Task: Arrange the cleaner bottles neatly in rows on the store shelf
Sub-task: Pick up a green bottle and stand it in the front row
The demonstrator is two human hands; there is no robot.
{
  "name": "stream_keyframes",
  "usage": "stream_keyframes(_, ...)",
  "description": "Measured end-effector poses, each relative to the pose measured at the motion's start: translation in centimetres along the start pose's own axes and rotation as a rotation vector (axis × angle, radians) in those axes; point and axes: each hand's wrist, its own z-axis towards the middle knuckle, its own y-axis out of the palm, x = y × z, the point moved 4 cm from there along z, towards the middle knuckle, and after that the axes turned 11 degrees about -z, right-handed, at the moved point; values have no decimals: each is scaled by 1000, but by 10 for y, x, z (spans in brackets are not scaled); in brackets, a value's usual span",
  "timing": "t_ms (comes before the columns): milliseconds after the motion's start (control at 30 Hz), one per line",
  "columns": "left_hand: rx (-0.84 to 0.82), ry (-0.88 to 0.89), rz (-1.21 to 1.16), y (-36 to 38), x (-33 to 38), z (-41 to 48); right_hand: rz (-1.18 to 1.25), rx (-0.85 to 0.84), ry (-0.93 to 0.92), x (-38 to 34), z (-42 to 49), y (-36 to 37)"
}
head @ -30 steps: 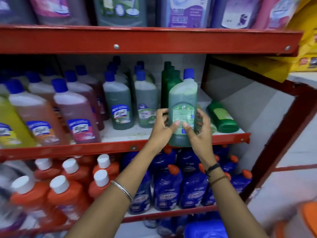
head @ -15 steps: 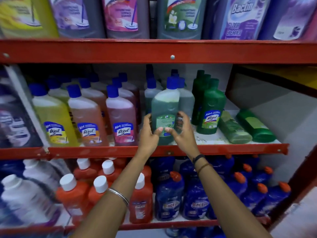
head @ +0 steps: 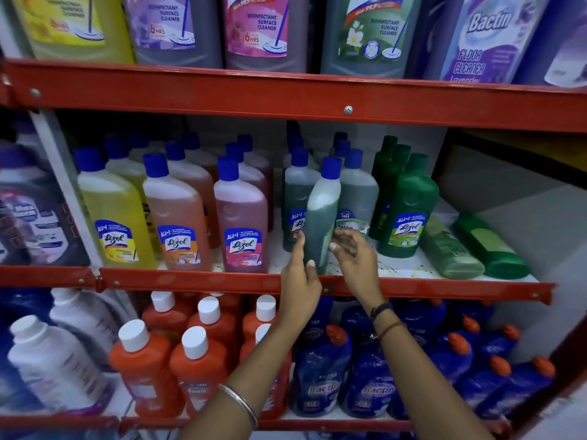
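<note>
A green cleaner bottle [head: 321, 217] with a blue cap stands at the front edge of the middle shelf [head: 197, 281], turned narrow side toward me and leaning slightly right. My left hand [head: 298, 277] grips its lower left side, thumb on the front and fingers behind. My right hand [head: 354, 260] is at its lower right side, fingers spread, fingertips just touching the edge. Behind it stand two rows of similar blue-capped green bottles [head: 359, 198]. Dark green bottles [head: 408, 211] stand to the right. Two green bottles [head: 451, 252] lie flat at the far right.
Yellow [head: 114, 211], orange [head: 178, 217] and pink [head: 241, 220] bottles stand in rows on the left of the same shelf. Large cleaner jugs [head: 260, 30] fill the shelf above. Orange [head: 146, 369] and blue [head: 320, 376] bottles fill the shelf below. A red upright post [head: 571, 369] bounds the right side.
The green bottle has been carried left from the shelf's right end, set down at the front edge and turned edge-on. My right hand has loosened from it.
</note>
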Motion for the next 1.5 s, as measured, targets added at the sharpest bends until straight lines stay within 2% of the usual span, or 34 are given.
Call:
stream_keyframes(167,-56,-47,52,15,5,-11,139,-135,60,-3,1,2)
stream_keyframes(300,-135,7,106,29,13,-27,100,-210,73,-1,8,2)
stream_keyframes(400,2,66,40,18,18,-30,125,-263,144,-4,8,1)
stream_keyframes(467,160,33,8,3,11,-15,86,-200,122,-3,7,-1)
stream_keyframes(500,178,-44,20,-2,8,-4,48,-133,115,-3,4,-4)
stream_keyframes(600,47,-240,44,-2,1,24,-80,82,125,-2,-11,-10)
stream_keyframes(667,-49,-298,77,4,4,27,-143,121,93,-4,-21,-5)
stream_keyframes(833,-4,-269,52,0,0,19,-239,84,60,-3,-14,10)
stream_keyframes(1067,-10,-289,101,-8,8,13,-130,-51,67,-9,-6,26)
stream_keyframes(1200,-29,-286,100,-11,9,12,-154,-105,75,-6,2,30)
stream_keyframes(1500,-65,-228,203,0,10,6,-207,-79,50,-2,4,23)
